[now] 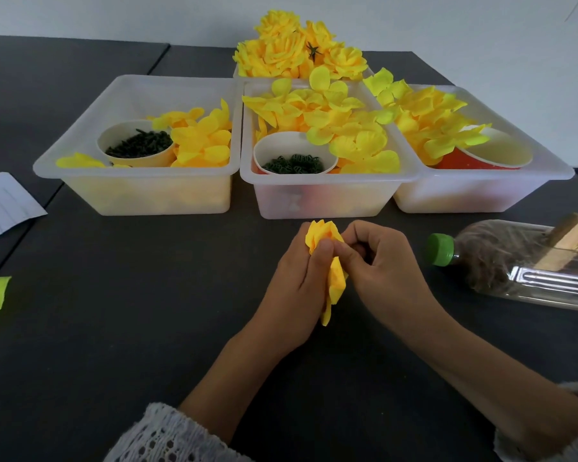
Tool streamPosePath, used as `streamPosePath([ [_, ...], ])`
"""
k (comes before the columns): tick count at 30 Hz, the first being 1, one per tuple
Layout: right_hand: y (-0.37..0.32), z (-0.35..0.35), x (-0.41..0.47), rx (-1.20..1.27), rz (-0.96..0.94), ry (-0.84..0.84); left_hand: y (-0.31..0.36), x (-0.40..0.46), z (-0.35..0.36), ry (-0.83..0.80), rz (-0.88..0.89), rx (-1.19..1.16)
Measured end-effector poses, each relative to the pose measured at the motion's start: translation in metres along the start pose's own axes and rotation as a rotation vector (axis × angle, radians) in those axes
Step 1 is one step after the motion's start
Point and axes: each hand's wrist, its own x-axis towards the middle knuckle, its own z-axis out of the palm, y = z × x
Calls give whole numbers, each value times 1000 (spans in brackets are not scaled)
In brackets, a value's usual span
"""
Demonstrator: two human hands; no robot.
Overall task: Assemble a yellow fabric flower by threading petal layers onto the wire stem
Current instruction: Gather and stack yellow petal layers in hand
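We gripped the flower [324, 241] with both hands [296, 278] [381, 261], near the middle bin [327, 181]. Three bins held petals [331, 118]; cups [294, 158] held green parts [294, 164].

Three tubs sit in a row across the far half of the table [114, 328], left tub [134, 195], middle tub [321, 198] and right tub [481, 195], each with petals and a cup inside. Behind the middle tub, finished flowers [291, 51]. A bottle [514, 261] lies at the right edge, a paper [4, 205] at the left.
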Motion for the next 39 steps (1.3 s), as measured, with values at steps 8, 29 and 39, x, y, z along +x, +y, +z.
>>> streamPosePath([
  [8, 7, 8, -6, -29, 45, 102, 4, -3, 0, 12, -1, 205],
  [29, 7, 3, -1, 445, 102, 25, 7, 8, -10, -4, -89, -379],
  [39, 13, -10, 1, 233, -75, 364, 3, 14, -20, 266, -104, -504],
])
